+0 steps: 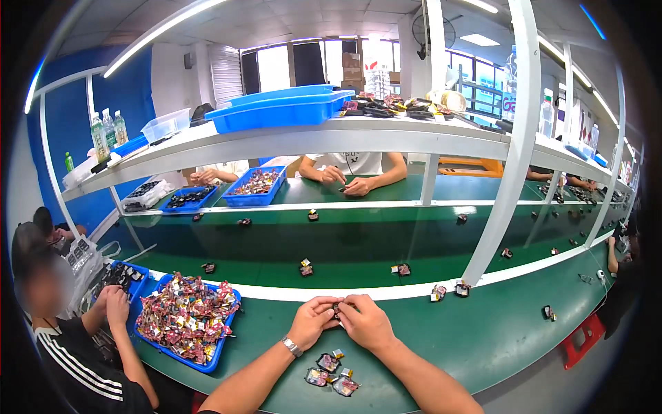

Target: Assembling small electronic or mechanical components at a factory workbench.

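Note:
My left hand (312,324), with a metal watch on its wrist, and my right hand (367,323) meet above the near green table. Between their pinched fingertips is a small black part (336,308), mostly covered by the fingers. Just below my hands lie several small assemblies (328,362) in black casings, with reddish circuit boards, wires and silver-and-yellow pieces. To the left of my hands stands a blue tray (235,319) heaped with reddish boards and wires.
A white shelf post (507,152) rises to the right, under a shelf holding blue trays (276,114) and bottles. Beyond a low white rail, a green belt (358,262) carries scattered assemblies. Co-workers sit at the left and opposite. A red stool (585,341) stands at the right.

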Action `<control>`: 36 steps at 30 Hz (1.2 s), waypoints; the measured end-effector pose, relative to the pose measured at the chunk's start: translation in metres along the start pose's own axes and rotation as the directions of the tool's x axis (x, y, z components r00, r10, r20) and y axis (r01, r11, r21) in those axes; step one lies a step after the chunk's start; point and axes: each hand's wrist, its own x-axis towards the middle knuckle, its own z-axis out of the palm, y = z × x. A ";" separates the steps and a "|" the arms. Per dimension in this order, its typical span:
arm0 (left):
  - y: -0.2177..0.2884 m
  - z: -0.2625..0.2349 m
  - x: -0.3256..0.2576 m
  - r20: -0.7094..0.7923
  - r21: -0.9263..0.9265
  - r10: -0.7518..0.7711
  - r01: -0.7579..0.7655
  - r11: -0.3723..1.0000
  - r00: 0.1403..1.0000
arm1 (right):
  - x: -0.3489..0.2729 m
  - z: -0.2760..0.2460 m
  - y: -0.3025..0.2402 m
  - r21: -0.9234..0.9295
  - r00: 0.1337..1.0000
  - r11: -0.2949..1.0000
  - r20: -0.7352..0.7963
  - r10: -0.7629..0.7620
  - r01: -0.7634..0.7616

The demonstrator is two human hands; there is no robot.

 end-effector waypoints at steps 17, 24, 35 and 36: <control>-0.001 0.001 0.000 -0.024 0.009 -0.006 0.006 1.000 1.000 | -0.004 0.006 0.002 -0.098 0.998 0.993 0.017 -0.059 0.060; 0.000 0.005 0.000 -0.041 0.024 -0.014 0.015 1.000 0.999 | -0.005 0.009 0.001 -0.129 0.999 0.991 0.006 -0.047 0.048; -0.003 0.006 -0.001 -0.188 0.015 0.027 -0.024 1.000 0.982 | -0.003 0.015 -0.004 0.038 0.993 0.994 -0.061 0.102 -0.100; -0.004 0.008 0.000 -0.212 0.070 0.053 -0.039 0.997 0.976 | -0.003 0.015 -0.003 0.129 0.988 0.983 -0.066 0.141 -0.131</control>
